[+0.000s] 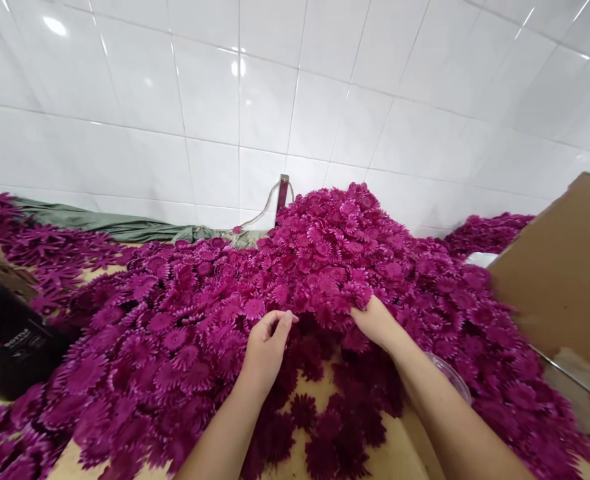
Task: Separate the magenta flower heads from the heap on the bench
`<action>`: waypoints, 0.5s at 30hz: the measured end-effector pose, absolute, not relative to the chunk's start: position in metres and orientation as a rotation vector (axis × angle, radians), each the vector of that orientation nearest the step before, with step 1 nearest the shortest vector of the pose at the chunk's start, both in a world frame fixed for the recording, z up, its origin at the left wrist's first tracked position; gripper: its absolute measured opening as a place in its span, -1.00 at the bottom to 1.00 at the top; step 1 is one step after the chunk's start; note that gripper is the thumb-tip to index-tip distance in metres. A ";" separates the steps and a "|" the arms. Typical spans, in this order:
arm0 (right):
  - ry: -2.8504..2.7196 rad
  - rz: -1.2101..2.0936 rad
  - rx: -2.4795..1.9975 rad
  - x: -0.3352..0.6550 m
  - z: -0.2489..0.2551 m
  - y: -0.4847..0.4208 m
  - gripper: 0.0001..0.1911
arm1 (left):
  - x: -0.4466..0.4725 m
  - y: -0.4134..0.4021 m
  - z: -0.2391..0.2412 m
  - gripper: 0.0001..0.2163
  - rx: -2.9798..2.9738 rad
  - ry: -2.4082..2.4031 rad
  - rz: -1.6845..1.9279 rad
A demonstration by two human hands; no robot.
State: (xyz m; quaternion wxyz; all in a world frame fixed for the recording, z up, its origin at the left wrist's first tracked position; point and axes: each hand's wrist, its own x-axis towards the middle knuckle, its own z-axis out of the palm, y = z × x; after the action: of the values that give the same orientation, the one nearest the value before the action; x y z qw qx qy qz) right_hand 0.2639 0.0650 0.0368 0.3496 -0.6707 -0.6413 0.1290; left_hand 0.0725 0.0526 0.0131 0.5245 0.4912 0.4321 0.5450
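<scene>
A large heap of magenta artificial flower pieces [319,247], round with notched edges, spreads over the surface before me. My left hand [269,340] is at the heap's near side, thumb and fingertips pressed together in a pinch. Whatever lies between those fingertips is too small to make out. To the right, my right hand [375,321] reaches into the heap, its fingers bent around flower pieces and partly hidden by them. Below and between the hands, darker loose flower pieces [327,423] lie on a yellowish tabletop [311,388].
At left stands a black box [12,333] beside torn cardboard. A brown cardboard panel [565,287] rises at right. Under my right forearm shows a clear plastic container [452,377]. Green cloth [109,223] runs along the white tiled wall [215,87], near a post with cord [282,197].
</scene>
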 end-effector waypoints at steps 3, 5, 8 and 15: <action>-1.612 0.325 -1.696 0.270 0.056 0.070 -0.75 | 0.073 0.052 0.013 -0.69 1.214 1.040 1.297; -1.575 0.298 -1.694 0.276 0.073 0.075 -0.75 | 0.072 0.052 0.012 -0.66 1.232 1.058 1.288; -1.514 0.224 -1.730 0.290 0.109 0.088 -0.75 | 0.071 0.051 0.011 -0.59 1.242 1.092 1.288; -1.448 -0.168 -1.924 0.307 0.203 0.173 -0.64 | 0.072 0.046 0.005 -0.68 1.193 1.116 1.220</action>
State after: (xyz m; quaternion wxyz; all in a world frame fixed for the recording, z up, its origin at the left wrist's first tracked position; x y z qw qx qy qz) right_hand 0.3073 0.1730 0.2026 0.3560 -0.7448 -0.5607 -0.0651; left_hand 0.0722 0.0463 0.0052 0.5239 0.4983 0.4662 0.5097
